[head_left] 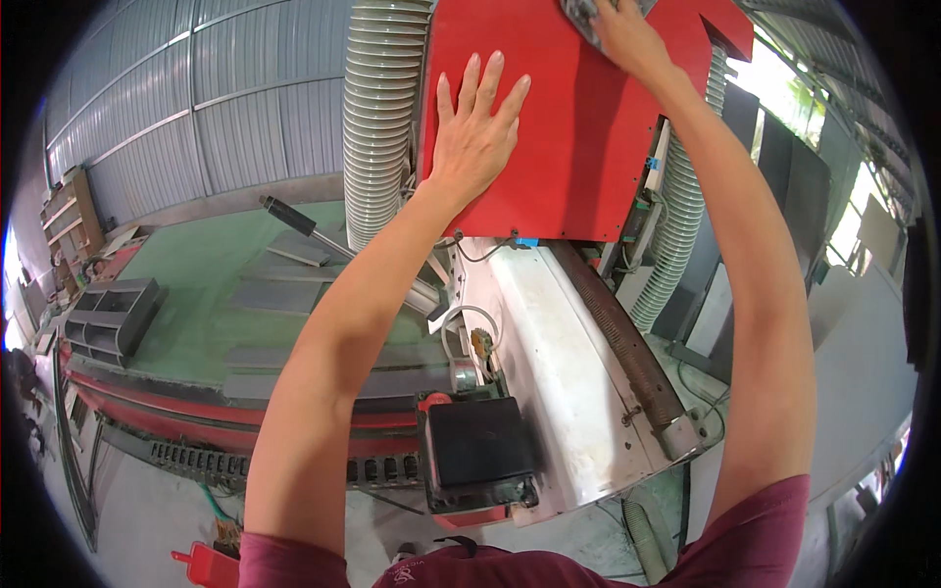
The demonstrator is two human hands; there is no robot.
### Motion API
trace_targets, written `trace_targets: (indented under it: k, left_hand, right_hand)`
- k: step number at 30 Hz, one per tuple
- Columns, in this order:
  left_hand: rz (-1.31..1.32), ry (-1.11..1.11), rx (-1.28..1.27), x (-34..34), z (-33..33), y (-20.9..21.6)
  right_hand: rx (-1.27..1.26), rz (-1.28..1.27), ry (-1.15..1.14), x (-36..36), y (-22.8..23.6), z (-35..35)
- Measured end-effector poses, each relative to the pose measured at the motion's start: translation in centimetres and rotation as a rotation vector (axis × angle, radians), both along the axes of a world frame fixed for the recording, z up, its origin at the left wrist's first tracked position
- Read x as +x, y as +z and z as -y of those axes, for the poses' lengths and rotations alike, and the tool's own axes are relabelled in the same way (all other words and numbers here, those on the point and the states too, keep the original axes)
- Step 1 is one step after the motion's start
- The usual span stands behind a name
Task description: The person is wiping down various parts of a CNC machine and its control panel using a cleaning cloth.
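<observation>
A large red panel (pixel 564 147) of a machine housing stands before me, above a white metal beam (pixel 549 363). My left hand (pixel 475 132) lies flat against its left part with the fingers spread. At the upper edge of the view my right hand (pixel 627 34) reaches to the panel's top, its fingers closed on a crumpled grey cloth (pixel 583 18). The picture's edge cuts off part of that hand and cloth. A ribbed grey hose (pixel 382 118) runs down beside the panel's left edge, and a second ribbed hose (pixel 671 235) passes on its right.
Left lies a green machine bed (pixel 196 265) with grey boards and a grey compartmented frame (pixel 113 318). A black box-shaped cover (pixel 480 441) sits close to my body. A cable chain (pixel 201 461) runs along the bed's front. Low at left is a red dustpan-like object (pixel 208 565).
</observation>
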State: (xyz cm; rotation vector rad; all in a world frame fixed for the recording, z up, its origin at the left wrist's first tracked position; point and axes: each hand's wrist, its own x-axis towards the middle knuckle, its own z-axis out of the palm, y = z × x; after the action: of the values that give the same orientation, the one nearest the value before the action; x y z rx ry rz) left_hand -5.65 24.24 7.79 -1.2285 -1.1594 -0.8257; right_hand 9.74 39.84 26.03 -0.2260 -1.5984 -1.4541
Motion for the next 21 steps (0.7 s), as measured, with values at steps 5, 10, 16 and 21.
trace_targets:
  k: [5, 10, 16, 21]
  left_hand:
    - [0.077, 0.107, 0.080, 1.6, -3.3, 1.0]
    - [0.081, 0.196, 0.089, 2.5, -4.0, 0.3]
    - [0.070, 0.278, 0.098, 2.7, -3.8, -0.8]
    - [0.058, 0.313, 0.109, 2.8, -3.5, -0.7]
  right_hand:
    - [-0.349, 0.089, 0.238, 3.2, -11.6, 1.8]
    - [-0.291, 0.438, 0.039, 7.0, -21.7, 2.2]
    - [-0.299, 0.573, 0.047, 10.4, -21.8, 0.6]
    - [-0.266, 0.282, 0.105, 9.8, -14.2, -2.1]
